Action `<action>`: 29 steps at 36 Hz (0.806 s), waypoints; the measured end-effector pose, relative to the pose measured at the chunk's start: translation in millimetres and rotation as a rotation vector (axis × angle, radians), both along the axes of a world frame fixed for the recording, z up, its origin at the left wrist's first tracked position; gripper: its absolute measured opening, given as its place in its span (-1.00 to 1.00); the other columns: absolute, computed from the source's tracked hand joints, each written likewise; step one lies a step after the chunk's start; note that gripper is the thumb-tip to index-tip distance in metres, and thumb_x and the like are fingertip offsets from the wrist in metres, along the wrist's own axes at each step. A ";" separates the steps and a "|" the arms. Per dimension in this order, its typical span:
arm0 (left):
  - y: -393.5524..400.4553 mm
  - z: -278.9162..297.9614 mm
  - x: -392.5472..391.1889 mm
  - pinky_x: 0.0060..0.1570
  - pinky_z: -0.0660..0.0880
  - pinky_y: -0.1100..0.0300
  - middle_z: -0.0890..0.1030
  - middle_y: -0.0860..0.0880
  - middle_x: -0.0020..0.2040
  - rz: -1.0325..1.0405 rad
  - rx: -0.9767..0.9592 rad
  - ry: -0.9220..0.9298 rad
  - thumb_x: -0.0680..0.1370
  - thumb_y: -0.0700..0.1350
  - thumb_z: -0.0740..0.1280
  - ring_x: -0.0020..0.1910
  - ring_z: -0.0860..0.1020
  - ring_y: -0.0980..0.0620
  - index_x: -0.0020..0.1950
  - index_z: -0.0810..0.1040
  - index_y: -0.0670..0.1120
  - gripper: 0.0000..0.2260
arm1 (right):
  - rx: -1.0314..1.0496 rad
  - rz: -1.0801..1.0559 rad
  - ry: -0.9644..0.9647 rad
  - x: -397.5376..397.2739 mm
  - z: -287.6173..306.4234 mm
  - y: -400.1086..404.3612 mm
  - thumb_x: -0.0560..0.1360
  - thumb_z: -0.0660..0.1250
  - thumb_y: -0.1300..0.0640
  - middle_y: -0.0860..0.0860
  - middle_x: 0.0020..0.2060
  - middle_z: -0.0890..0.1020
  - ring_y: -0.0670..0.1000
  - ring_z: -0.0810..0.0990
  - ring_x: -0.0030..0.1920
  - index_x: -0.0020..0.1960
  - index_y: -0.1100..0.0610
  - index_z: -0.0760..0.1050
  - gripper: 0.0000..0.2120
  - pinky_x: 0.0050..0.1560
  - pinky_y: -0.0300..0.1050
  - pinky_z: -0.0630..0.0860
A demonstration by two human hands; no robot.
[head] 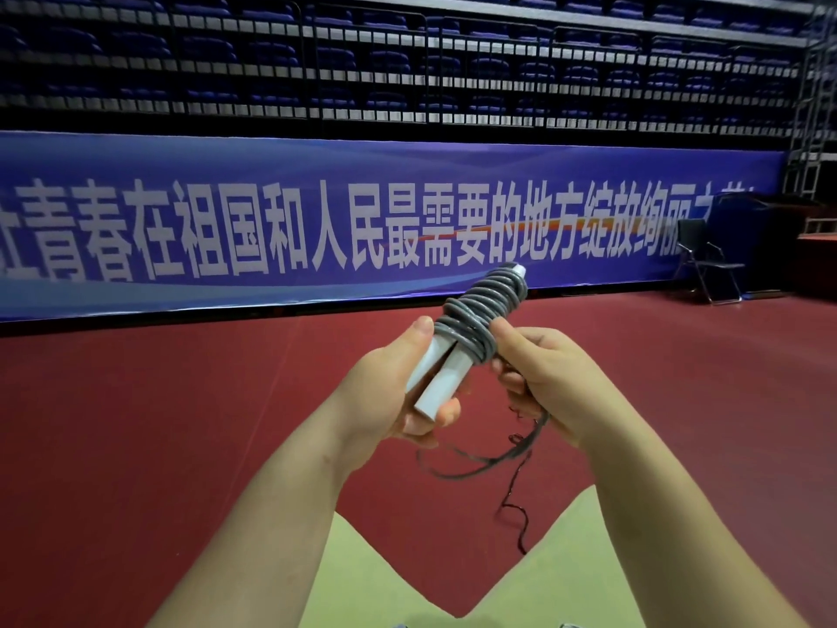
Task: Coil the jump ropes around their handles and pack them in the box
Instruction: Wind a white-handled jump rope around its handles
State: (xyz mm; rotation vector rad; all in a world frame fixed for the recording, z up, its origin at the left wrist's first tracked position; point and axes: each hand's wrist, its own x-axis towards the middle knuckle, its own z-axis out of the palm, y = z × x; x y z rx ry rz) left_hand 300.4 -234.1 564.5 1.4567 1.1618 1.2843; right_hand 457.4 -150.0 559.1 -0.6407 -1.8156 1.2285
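Setting: a sports hall with a dark red floor (136,423), a long blue banner (317,228) in white characters along the far barrier, and a folding chair (706,260) at the right end.
Left hand: the left hand (389,392) is curled round the bare lower ends of the 2 white handles (441,376), thumb lying along their near side, fingertips showing beneath.
Right hand: the right hand (539,378) is closed in a pinch on the grey rope (482,315) just where the last turn leaves the bundle, fingers bent tight around the cord.
Jump rope: it is held up at chest height between both hands, well above the floor, handles side by side and tilted up and to the right, with many grey turns stacked along their upper part.
Loose tail: a short thin length (512,491) hangs from under the right hand, looping and kinking downward; it looks blurred and its end is hard to make out.
Done: most of this rope appears wound on.
Left: by the look of it, the tail needs winding or tucking under a turn, then the bundle goes into the box.
Box: not in view, so how many ropes are packed cannot be told.
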 end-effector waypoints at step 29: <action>9.1 -9.7 -0.6 -0.12 0.47 0.09 0.56 0.07 -0.02 0.410 0.008 0.695 0.33 0.39 0.15 -0.07 0.53 0.09 0.05 0.42 0.15 -0.55 | -0.075 -0.032 0.047 -13.5 -11.2 -3.0 0.54 0.25 -0.10 0.03 -0.43 0.38 -0.08 0.28 -0.51 -0.21 0.12 0.48 -0.69 -0.53 -0.26 0.16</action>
